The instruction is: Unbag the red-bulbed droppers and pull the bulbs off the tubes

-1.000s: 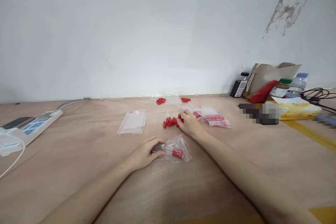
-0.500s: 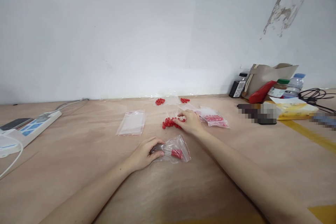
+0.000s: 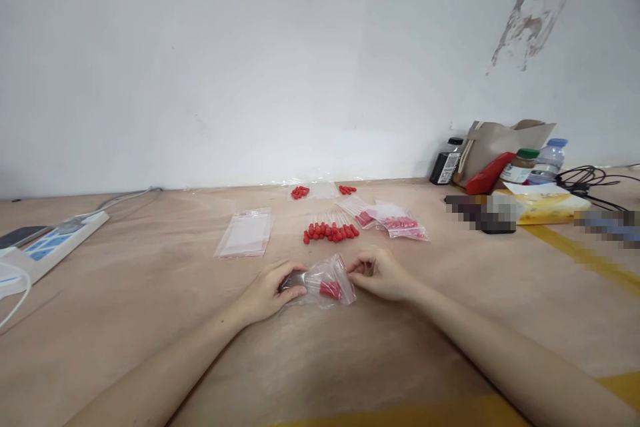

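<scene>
Wall (image 3: 250, 67), pale, scuffed; table (image 3: 150, 300), wood-toned. Left hand (image 3: 267, 292): gripping a clear bag (image 3: 326, 272) on the table. Right hand (image 3: 381, 275): fingers curled at the bag's mouth, grip not discernible. Bag contents: red-ended pieces (image 3: 331, 290). Dark bottle (image 3: 444, 169): white label, illegible. Green-lidded jar (image 3: 520, 168): label, illegible. Loose red-ended pieces (image 3: 332, 232): clustered beyond the bag.

the right hand (image 3: 383, 273) has left the droppers (image 3: 331, 232) and come back toward the person – its fingers (image 3: 356, 278) are now curled at the sealing-strip end of the near bag (image 3: 325, 285); whether they pinch anything is hard to tell. with the hand gone, the right end of the row shows – and so does the packet (image 3: 364, 217) behind it. the view has swung slightly right, baring more yellow tape (image 3: 400, 413) along the near edge.
</scene>
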`<action>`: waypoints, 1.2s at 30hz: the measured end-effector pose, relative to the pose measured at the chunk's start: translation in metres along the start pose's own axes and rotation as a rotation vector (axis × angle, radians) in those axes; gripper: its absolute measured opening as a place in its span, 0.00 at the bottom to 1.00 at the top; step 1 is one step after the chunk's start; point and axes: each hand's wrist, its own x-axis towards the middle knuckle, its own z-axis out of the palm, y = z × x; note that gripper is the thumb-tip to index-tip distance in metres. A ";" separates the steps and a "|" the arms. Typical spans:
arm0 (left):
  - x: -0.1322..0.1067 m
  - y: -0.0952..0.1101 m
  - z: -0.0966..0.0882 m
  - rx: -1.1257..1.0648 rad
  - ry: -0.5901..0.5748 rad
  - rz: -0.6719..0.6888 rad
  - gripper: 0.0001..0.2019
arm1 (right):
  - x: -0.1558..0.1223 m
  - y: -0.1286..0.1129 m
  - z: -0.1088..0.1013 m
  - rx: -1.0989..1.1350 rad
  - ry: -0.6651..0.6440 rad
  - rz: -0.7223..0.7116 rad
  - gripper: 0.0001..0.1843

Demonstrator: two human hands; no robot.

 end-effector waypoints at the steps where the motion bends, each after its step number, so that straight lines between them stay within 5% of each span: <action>1: 0.000 0.000 0.001 0.005 0.008 -0.009 0.14 | 0.000 0.000 0.001 0.013 -0.034 -0.007 0.05; 9: 0.001 0.000 0.005 0.102 0.107 0.006 0.11 | 0.001 -0.013 0.003 0.131 -0.133 -0.128 0.14; 14: 0.003 0.000 0.007 0.106 0.126 0.040 0.10 | 0.000 -0.022 0.013 0.033 -0.086 -0.143 0.10; 24: 0.004 -0.004 -0.017 0.039 -0.087 0.092 0.19 | 0.000 -0.010 0.008 -0.034 0.000 0.071 0.06; 30: 0.007 0.001 -0.021 0.017 -0.147 0.121 0.20 | -0.001 0.002 -0.002 0.311 -0.084 0.188 0.10; 36: 0.003 0.009 -0.006 0.212 -0.388 0.185 0.28 | 0.003 0.009 -0.005 0.789 -0.128 0.331 0.19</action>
